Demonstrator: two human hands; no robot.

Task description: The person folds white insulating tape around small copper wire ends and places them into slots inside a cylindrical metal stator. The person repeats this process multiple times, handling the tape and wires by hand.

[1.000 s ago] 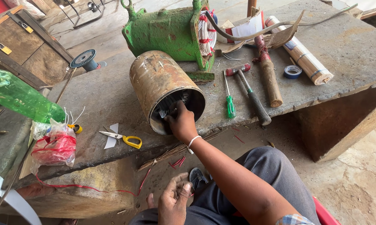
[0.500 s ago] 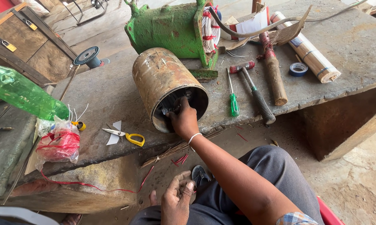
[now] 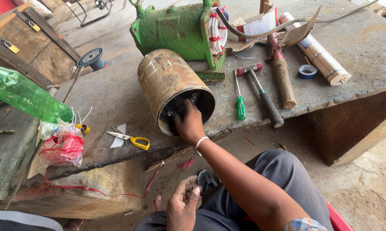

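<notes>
We still have our right hand reaching into the open mouth of the rusty cylindrical metal motor housing, which lies on its side on the grey stone bench; fingers hidden, grip unclear. Our left hand stays low, loosely curled, holding nothing visible. Little has moved.

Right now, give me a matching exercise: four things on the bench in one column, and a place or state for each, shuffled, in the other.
Things:
1. right hand
2. scissors
3. screwdriver
4. tape roll

Places:
A. beside the paper roll, far right
B. fingers inside the mouth of the rusty cylinder
C. between the cylinder and the hammer
D. open, left of the cylinder, by the red bag

Pairs: 1-B, 2-D, 3-C, 4-A
</notes>
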